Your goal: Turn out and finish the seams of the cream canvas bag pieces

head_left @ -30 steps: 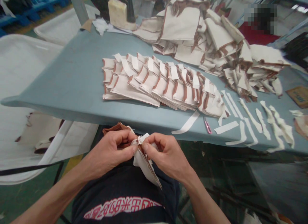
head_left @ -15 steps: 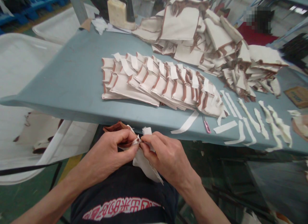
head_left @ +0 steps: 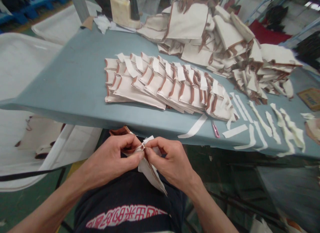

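A cream fabric piece with brown edging [head_left: 151,174] hangs between my hands, over my lap and just in front of the table edge. My left hand [head_left: 117,156] pinches it from the left, thumb against index finger. From the right, my right hand [head_left: 170,156] pinches the same spot, its fingertips nearly touching the left ones. A short white strip [head_left: 148,139] sticks up behind the fingertips. Brown lining shows above my left hand. On the table, a row of overlapping cream pieces with brown trim [head_left: 160,84] carries several white strips.
A large heap of cream pieces [head_left: 187,22] lies at the table's back. Loose white strips [head_left: 251,138] and a small pink tool [head_left: 215,130] lie front right. The blue-grey table [head_left: 62,89] has its edge before my hands. White bins [head_left: 22,66] stand left.
My right hand has turned slightly and its fingers have drawn in at the pinch. The white strip has tilted and shifted left, and the hanging fabric has swung a little to the left.
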A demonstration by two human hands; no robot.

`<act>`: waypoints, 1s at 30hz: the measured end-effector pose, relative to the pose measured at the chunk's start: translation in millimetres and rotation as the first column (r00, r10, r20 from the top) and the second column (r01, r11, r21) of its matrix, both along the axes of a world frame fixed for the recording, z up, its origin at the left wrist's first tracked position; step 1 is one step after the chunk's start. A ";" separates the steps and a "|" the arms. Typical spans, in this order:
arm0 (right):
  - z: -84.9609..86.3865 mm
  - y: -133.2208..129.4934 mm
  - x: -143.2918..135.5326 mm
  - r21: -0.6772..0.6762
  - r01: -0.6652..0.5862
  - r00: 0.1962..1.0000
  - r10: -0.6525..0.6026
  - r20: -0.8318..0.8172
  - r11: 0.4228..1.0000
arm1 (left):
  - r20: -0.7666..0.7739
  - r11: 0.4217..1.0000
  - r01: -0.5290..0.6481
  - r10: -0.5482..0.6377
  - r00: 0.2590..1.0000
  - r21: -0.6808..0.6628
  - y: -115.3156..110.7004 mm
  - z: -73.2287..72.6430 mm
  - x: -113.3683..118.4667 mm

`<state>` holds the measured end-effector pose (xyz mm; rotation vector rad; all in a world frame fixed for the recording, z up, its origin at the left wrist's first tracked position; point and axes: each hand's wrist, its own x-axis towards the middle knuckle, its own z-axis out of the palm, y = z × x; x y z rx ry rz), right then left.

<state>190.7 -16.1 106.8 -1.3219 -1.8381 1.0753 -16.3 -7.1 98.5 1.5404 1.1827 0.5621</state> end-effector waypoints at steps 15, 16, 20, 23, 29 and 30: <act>-10.8 -2.1 1.2 -0.189 -0.008 0.979 -0.030 -0.201 0.982 | 0.114 0.996 -0.049 0.057 0.992 -0.075 -3.7 -1.6 0.6; -9.1 -3.3 2.0 -0.036 0.003 0.994 -0.007 -0.111 0.999 | 0.103 0.996 -0.061 0.067 0.992 -0.059 -4.0 -1.2 1.1; -1.9 -5.1 7.2 0.426 -0.123 0.964 0.007 0.264 0.896 | 0.026 0.995 -0.071 0.070 0.997 0.067 -5.7 0.7 4.9; 1.3 -4.5 10.5 0.534 -0.244 0.905 -0.007 0.424 0.809 | -0.037 0.989 -0.040 0.046 0.998 0.140 -7.9 2.4 7.5; -3.1 -2.0 7.4 0.538 -0.235 0.928 0.023 0.372 0.809 | -0.061 0.974 -0.048 0.063 0.996 0.220 -11.3 6.8 12.4; -4.7 -1.0 5.7 0.473 -0.154 0.960 0.018 0.281 0.868 | -0.040 0.975 -0.069 0.079 0.996 0.212 -10.8 7.1 13.6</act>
